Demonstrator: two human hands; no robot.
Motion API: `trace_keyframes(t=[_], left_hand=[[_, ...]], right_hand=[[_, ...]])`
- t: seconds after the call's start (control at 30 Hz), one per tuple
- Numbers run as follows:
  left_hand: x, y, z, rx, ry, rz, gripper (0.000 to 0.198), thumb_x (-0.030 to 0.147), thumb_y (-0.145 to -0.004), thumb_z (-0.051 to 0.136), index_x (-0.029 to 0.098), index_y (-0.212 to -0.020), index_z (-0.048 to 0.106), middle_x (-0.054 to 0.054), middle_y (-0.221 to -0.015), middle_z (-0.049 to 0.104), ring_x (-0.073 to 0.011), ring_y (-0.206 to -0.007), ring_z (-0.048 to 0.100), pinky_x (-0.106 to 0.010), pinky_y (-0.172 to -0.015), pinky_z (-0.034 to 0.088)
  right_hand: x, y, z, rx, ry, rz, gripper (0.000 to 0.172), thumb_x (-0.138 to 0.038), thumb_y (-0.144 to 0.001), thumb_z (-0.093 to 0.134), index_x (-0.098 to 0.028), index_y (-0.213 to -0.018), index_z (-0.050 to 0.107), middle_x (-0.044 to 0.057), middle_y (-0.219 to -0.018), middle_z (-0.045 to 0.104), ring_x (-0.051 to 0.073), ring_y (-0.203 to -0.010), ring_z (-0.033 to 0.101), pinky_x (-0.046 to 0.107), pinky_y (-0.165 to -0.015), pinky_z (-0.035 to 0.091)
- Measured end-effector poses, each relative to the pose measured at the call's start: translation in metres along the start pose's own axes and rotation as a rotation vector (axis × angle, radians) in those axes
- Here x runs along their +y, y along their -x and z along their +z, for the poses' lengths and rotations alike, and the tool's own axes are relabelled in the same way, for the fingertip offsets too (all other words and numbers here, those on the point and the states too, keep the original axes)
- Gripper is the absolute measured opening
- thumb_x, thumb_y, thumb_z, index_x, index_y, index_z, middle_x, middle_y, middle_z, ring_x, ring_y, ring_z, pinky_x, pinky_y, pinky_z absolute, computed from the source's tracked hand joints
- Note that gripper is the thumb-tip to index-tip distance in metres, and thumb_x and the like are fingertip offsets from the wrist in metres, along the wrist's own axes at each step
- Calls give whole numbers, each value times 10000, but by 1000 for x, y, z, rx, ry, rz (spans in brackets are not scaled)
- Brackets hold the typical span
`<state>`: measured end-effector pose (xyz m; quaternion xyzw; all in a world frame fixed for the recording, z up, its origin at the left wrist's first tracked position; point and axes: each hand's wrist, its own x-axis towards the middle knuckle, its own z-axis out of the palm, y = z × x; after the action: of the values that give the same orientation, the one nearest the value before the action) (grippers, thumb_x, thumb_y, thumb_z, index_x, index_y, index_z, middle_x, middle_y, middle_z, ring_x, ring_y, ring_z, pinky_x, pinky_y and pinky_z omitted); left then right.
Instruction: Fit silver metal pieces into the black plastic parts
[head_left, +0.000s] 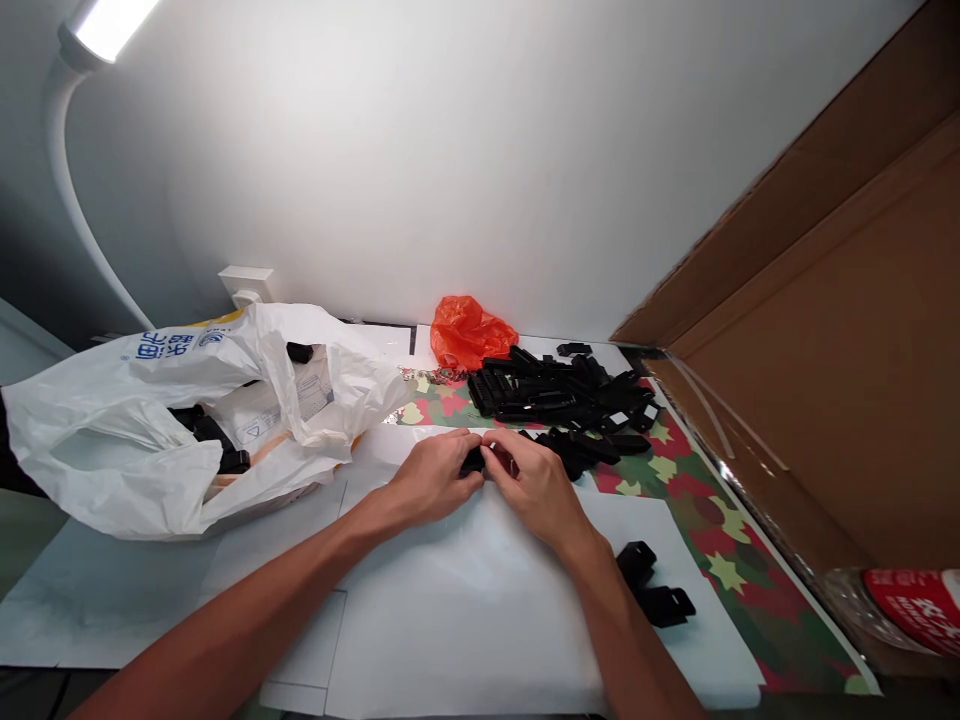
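Close together over the white sheet (450,600), both hands meet at a small black piece (472,461). My left hand (437,473) is closed around it, thumb and fingers pinching. At its right end my right hand (531,480) has thumb and forefinger pressed together; whether they grip the piece or something tiny is hidden. Just beyond the hands lies a heap of black plastic parts (562,390). Two similar black pieces (664,605) rest on the sheet to the right of my right forearm.
At left sits a white plastic bag (225,400) with black parts inside. A crumpled orange-red bag (469,335) lies by the wall, with small metal bits (442,376) before it. Cardboard (825,350) stands at right near a red-labelled bottle (907,608). A lamp (67,180) arches at left.
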<state>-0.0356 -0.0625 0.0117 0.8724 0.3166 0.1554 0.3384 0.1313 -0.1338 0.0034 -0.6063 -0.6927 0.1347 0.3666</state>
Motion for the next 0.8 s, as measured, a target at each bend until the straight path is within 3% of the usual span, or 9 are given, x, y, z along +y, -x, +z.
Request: trace_keyframes(t=[0.8], left_hand=[[3,0,-1,-8,-7,-7,236,154,-853,577,190,-1053,696,-51,-980,716,-214,-849,650,-301,-734,463]], right_hand=[[0,0,-1,4,3,0,176,-252,-1022,490,-240,-952,651,20,-816,685,188,-664,611,290,-612,439]])
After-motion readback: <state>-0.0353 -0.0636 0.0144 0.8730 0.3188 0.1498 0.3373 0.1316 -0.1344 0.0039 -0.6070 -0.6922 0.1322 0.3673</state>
